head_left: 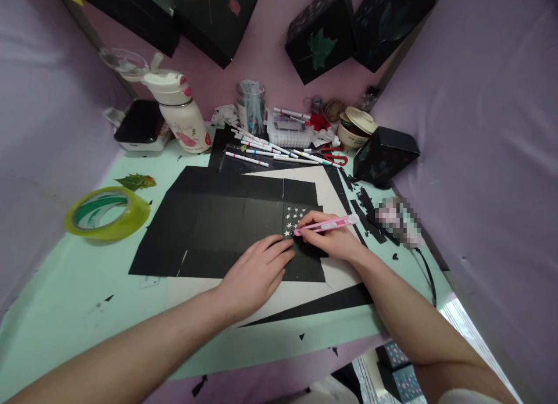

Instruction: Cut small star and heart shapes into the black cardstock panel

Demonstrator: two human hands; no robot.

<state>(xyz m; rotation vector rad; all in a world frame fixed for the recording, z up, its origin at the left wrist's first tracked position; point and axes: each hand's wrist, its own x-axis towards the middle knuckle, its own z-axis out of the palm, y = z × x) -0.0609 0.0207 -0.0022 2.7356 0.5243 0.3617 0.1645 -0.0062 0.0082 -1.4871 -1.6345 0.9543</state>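
My right hand (328, 234) is closed round a pink craft knife (333, 223), its tip down near the star-shaped cut-outs (291, 217) in a sheet of black card (209, 224). White shows through several of these stars. My left hand (261, 270) lies flat on the same card, fingers stretched toward the knife tip and just left of it. Under the card is a white sheet (204, 296), with more black paper (314, 307) below that. The blade itself is too small to make out.
Yellow-green tape (142, 215) and a leaf (138, 181) lie at left. Behind stand a white bottle (185, 122), white markers (265, 151), red-handled scissors (337, 156), a jar (251, 110) and a bowl (351, 135). Black scraps (368, 218) and a black box (386, 154) are at right.
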